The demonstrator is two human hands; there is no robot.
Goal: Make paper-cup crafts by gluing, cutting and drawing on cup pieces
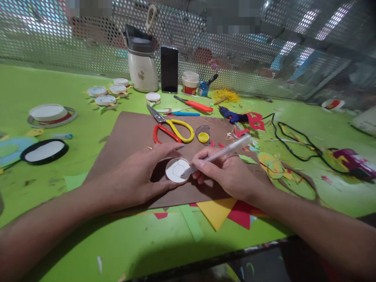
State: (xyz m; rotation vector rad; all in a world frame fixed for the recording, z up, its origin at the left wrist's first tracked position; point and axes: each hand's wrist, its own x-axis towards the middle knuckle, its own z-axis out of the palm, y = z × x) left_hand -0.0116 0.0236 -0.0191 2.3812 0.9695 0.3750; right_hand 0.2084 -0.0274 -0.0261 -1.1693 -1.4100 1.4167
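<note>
Where fingers (202,163) of right hand (226,172) pinch white pen (219,154), tip meets white disc (177,169) with hexagon outline, on brown board (132,133). Left hand (138,172) curls loosely around disc edge, palm down, steadying it. Beyond: scissors (172,129), yellow cap (203,137). On green table (88,235): white jug (143,68) holding dark insert, small blue paint pot (202,89) with brush inside.

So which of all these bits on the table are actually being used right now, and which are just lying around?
In use:
- white disc, steadied by the left hand
- pen in the right hand, its tip on the disc
- brown sheet underneath

Lying about:
- scissors
- yellow cap
- glue gun
- phone
- white jug
- paper scraps
</note>
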